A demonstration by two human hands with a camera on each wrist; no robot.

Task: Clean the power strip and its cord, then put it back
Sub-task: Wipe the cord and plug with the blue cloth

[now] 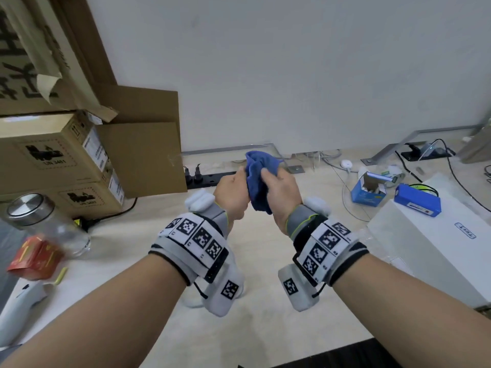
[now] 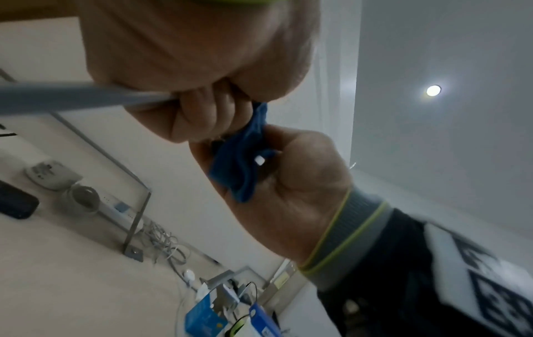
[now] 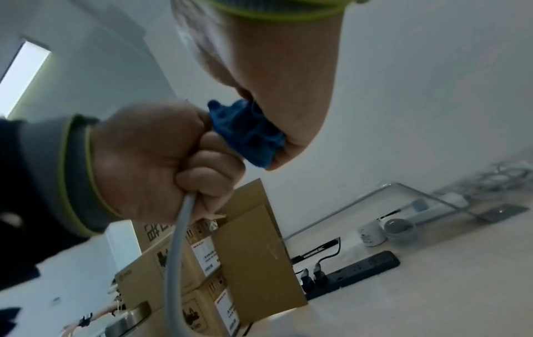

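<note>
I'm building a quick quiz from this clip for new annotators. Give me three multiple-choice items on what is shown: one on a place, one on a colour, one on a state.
1. Where does the black power strip lie?
A. on the floor by the cardboard boxes
B. on the white box
C. in the left hand

2. What colour is the cloth?
A. red
B. blue
C. white

3. What does the left hand grip?
A. nothing
B. the glass jar
C. a grey cord

Answers: 1 A, the head view shows it flat beside the boxes; 2 B, blue in all views; 3 C, the right wrist view shows the cord leaving its fist, while the right hand holds the cloth.
</note>
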